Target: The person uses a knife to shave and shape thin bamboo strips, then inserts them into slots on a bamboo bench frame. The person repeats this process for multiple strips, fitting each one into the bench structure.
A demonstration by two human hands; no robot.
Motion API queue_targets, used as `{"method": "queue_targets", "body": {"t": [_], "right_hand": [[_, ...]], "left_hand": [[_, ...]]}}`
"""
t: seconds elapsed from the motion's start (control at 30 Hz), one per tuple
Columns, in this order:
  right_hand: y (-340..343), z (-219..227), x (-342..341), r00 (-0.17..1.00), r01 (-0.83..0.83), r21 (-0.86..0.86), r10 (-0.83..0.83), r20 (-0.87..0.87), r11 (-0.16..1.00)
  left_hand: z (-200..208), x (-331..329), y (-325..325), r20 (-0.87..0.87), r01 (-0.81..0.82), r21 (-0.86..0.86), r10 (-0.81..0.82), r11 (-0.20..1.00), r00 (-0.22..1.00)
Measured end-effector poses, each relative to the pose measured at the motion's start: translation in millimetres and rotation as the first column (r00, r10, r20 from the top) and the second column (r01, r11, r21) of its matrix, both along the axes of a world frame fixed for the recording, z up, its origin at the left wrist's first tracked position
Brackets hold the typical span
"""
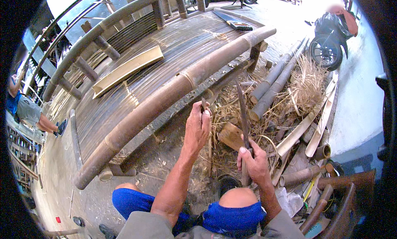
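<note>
- Left hand (198,125): fingers closed on a small dark piece (203,103) in front of the bench – mostly hidden, its kind unclear.
- Right hand (257,164): gripping a long dark blade (242,108), tip pointing away; the fingers cover part of it.
- Block (230,136): partly behind the blade.
- Bench (153,100): bears split bamboo (128,71) and a saw (232,21).
- Poles (275,84) and shavings (309,79) crowd the floor beyond the right hand.
- Far left, a person (28,108) – partly lost in the dark rim.
</note>
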State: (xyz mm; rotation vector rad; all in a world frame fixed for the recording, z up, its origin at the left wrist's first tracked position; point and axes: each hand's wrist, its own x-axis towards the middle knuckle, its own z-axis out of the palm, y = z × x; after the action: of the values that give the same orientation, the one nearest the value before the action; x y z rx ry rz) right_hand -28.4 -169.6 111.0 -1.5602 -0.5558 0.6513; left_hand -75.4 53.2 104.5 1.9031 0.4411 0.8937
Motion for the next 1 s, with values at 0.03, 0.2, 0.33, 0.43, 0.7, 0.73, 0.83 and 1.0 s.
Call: {"method": "queue_targets", "body": {"t": [0.03,0.2,0.33,0.43,0.7,0.73,0.83,1.0], "right_hand": [[4.8,9.5,-1.6,1.0,-0.008,0.009,0.008,-0.015,1.0],[29.4,39.1,-8.4,0.991,-0.079,0.133,0.093,-0.098,0.988],[43.5,49.8,-10.7,0.974,-0.171,0.146,0.19,-0.127,0.974],[51.8,54.3,-10.9,0.968,-0.204,0.14,0.221,-0.119,0.969],[57.7,57.5,-11.5,0.971,-0.206,0.093,0.216,-0.107,0.974],[57.3,57.4,-10.6,0.971,-0.203,0.09,0.212,-0.106,0.975],[56.7,57.1,-9.3,0.968,-0.223,0.096,0.232,-0.097,0.97],[58.4,56.2,-9.5,0.965,-0.216,0.083,0.226,-0.131,0.973]], "left_hand": [[1.6,-3.1,-2.2,-0.059,-0.006,0.018,0.007,1.0,0.998],[-2.1,-18.5,-11.4,-0.122,-0.042,0.228,0.071,0.973,0.99],[-1.0,-31.8,-12.3,-0.186,-0.008,0.122,0.031,0.992,0.982],[4.9,-35.8,-12.5,-0.104,0.072,0.085,-0.063,0.994,0.993],[4.5,-40.1,-22.6,-0.167,0.125,-0.039,-0.13,0.991,0.977],[3.0,-39.4,-21.7,-0.167,0.118,-0.019,-0.12,0.993,0.979],[0.1,-39.4,-18.6,-0.147,0.135,0.0,-0.133,0.991,0.98],[-0.5,-38.7,-15.7,-0.128,0.156,-0.043,-0.16,0.987,0.979]]}}
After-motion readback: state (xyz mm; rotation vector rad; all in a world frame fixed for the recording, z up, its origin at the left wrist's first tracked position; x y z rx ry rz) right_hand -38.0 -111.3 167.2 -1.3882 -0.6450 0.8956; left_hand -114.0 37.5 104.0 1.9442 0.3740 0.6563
